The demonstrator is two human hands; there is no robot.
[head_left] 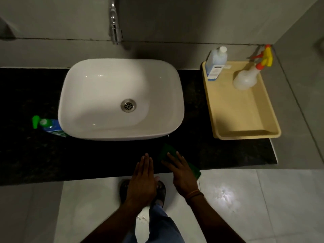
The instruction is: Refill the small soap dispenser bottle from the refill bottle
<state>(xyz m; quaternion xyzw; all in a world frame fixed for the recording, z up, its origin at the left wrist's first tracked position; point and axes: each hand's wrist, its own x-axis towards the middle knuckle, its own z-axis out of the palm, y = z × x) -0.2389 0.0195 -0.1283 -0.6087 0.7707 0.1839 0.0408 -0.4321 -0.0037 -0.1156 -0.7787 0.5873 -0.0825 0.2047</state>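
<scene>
The small soap dispenser bottle (50, 126), blue with a green pump, stands on the dark counter at the left of the sink, partly hidden by the basin. A pale blue refill bottle (215, 64) with a white cap stands in the back left corner of the beige tray (245, 135). My left hand (143, 179) hovers flat over the counter's front edge, fingers straight and close together, holding nothing. My right hand (182, 172) lies flat with spread fingers on a green cloth (195, 170) at the counter's front edge. Both hands are far from both bottles.
A white basin (121, 99) with a steel drain fills the middle of the black stone counter (35, 155). A chrome tap (114, 27) juts from the back wall. A clear spray bottle (249, 76) with a yellow and orange trigger stands in the tray. Tiled floor lies below.
</scene>
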